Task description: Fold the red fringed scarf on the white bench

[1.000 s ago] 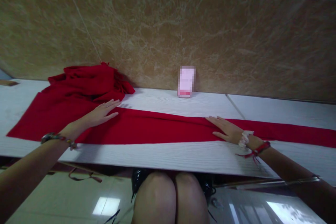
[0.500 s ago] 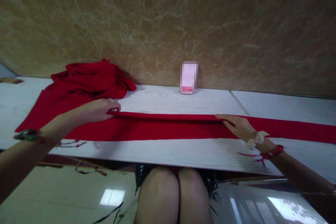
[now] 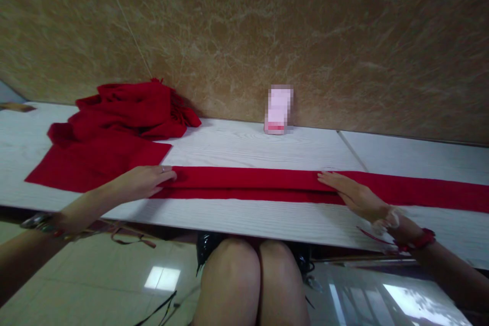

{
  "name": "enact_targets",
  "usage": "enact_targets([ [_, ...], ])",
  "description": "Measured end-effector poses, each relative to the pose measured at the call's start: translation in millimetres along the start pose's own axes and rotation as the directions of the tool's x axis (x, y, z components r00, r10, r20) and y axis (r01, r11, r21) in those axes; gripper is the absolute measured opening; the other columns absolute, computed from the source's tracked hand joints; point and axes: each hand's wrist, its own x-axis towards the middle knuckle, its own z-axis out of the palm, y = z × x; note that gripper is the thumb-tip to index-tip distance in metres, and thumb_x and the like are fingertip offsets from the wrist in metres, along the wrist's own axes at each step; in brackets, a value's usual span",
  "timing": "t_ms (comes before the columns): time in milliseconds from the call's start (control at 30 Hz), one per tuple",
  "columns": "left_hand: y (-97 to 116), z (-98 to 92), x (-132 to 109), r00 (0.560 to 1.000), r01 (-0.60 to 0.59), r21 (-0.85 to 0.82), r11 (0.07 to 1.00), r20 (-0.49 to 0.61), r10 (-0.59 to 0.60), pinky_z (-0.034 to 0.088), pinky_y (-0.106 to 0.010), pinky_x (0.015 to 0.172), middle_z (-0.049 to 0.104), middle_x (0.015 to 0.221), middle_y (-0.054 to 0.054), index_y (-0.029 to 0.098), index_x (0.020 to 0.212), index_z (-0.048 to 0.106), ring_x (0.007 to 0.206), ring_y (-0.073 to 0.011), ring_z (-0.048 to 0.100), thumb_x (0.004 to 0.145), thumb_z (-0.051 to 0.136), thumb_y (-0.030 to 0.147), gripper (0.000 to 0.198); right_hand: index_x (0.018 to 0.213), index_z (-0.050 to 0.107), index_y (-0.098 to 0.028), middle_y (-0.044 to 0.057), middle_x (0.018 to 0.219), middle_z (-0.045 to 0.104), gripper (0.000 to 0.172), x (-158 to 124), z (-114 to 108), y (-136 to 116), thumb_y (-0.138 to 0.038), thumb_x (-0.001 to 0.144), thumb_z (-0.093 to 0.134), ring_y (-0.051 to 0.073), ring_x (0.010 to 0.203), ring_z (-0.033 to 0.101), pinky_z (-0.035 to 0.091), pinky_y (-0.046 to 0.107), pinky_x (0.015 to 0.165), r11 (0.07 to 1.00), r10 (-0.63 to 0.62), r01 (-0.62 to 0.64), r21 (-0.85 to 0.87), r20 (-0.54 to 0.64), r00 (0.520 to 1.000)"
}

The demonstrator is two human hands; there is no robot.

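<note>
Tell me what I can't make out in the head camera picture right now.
Red scarf, right end: cut off by the head view's right edge.
Scarf beneath the left hand and right hand: hidden in the head view by those hands.
Pink item, details: pixelated in the head view.

The red cloth (image 3: pixel 248 178) runs out past the right edge, its end there cut off, and the left hand (image 3: pixel 151 182) and right hand (image 3: pixel 353 193) cover the stretches beneath them. Coarse blocks blur the pink object (image 3: pixel 279 107) on the desk (image 3: pixel 237 145) beyond recognition. The left edge crops a brown piece (image 3: pixel 17 107), the bottom edge the person's legs (image 3: pixel 231 282)
</note>
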Motion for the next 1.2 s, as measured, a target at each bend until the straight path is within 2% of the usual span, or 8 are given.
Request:
enact_targets([
  [133, 2, -2.0, 1, 0.996, 0.000, 0.056, 0.998, 0.092, -0.005, 0.046, -0.030, 0.075, 0.062, 0.102, -0.008, 0.017, 0.097, 0.057, 0.087, -0.0197, 0.058, 0.067, 0.038, 0.005, 0.037, 0.129, 0.040, -0.026, 0.004, 0.129, 0.047, 0.053, -11, 9, -2, -0.007, 0.082, 0.024, 0.020, 0.122, 0.036, 0.032, 0.050, 0.099, 0.996, -0.078, 0.081, -0.033, 0.085, 0.993],
  [233, 14, -8.0, 11, 0.995, -0.050, 0.080, 0.996, 0.088, 0.043, 0.045, -0.032, 0.079, 0.060, 0.104, -0.008, 0.018, 0.104, 0.057, 0.089, -0.0203, 0.057, 0.066, 0.040, 0.006, 0.044, 0.130, 0.037, -0.027, 0.004, 0.131, 0.045, 0.054, -12, 15, -1, -0.007, 0.082, 0.023, 0.019, 0.124, 0.033, 0.031, 0.049, 0.099, 0.995, -0.087, 0.090, -0.031, 0.096, 0.992],
  [333, 41, -10.1, 28, 0.986, -0.164, 0.004, 0.986, -0.023, 0.164, 0.038, -0.035, 0.091, 0.050, 0.122, -0.008, 0.022, 0.120, 0.048, 0.106, -0.0228, 0.050, 0.070, 0.045, 0.014, 0.051, 0.129, 0.038, -0.028, 0.003, 0.131, 0.045, 0.054, -12, 14, -1, -0.006, 0.083, 0.022, 0.019, 0.123, 0.035, 0.032, 0.049, 0.098, 0.996, -0.083, 0.086, -0.035, 0.086, 0.993],
  [400, 61, -6.9, 41, 0.956, -0.285, -0.060, 0.957, -0.087, 0.280, 0.030, -0.036, 0.099, 0.040, 0.134, -0.004, 0.025, 0.128, 0.040, 0.121, -0.0228, 0.036, 0.076, 0.042, 0.017, 0.052, 0.128, 0.039, -0.028, 0.003, 0.130, 0.046, 0.053, -12, 12, -2, -0.006, 0.083, 0.021, 0.018, 0.122, 0.035, 0.033, 0.048, 0.098, 0.995, -0.085, 0.088, -0.042, 0.072, 0.994],
  [533, 90, 5.2, 65, 0.898, -0.439, -0.158, 0.884, -0.077, 0.432, 0.017, -0.037, 0.106, 0.031, 0.140, 0.000, 0.025, 0.134, 0.030, 0.130, -0.0189, 0.019, 0.085, 0.034, 0.021, 0.049, 0.128, 0.041, -0.024, 0.005, 0.130, 0.046, 0.051, -17, 5, -5, -0.006, 0.085, 0.020, 0.017, 0.123, 0.034, 0.033, 0.044, 0.099, 0.994, -0.100, 0.101, -0.039, 0.029, 0.995],
  [733, 88, 12.3, 71, 0.886, -0.460, -0.264, 0.848, -0.071, 0.458, 0.014, -0.038, 0.107, 0.036, 0.137, 0.000, 0.027, 0.134, 0.028, 0.130, -0.0165, 0.022, 0.088, 0.029, 0.021, 0.047, 0.127, 0.042, -0.025, 0.003, 0.129, 0.047, 0.045, -28, 0, -10, -0.013, 0.087, 0.025, 0.018, 0.121, 0.038, 0.034, 0.044, 0.100, 0.997, -0.077, 0.076, 0.013, 0.089, 0.993],
  [1000, 89, 8.6, 67, 0.875, -0.476, -0.244, 0.845, -0.038, 0.482, 0.010, -0.043, 0.107, 0.032, 0.139, 0.004, 0.037, 0.129, 0.035, 0.130, -0.0214, 0.023, 0.087, 0.038, 0.034, 0.042, 0.132, 0.035, -0.023, 0.004, 0.132, 0.043, 0.049, -47, -8, -1, -0.010, 0.086, 0.025, 0.020, 0.121, 0.037, 0.038, 0.041, 0.099, 0.995, 0.099, -0.099, -0.022, 0.013, 0.995],
  [1200, 94, -1.2, 80, 0.855, -0.518, -0.245, 0.819, -0.115, 0.506, 0.018, -0.039, 0.105, 0.043, 0.132, 0.003, 0.036, 0.127, 0.040, 0.123, -0.0197, 0.034, 0.088, 0.035, 0.032, 0.039, 0.127, 0.043, -0.026, 0.003, 0.124, 0.052, 0.048, -69, -16, 15, -0.011, 0.084, 0.027, 0.021, 0.116, 0.045, 0.042, 0.042, 0.097, 0.983, 0.172, -0.173, -0.057, -0.033, 0.985],
])
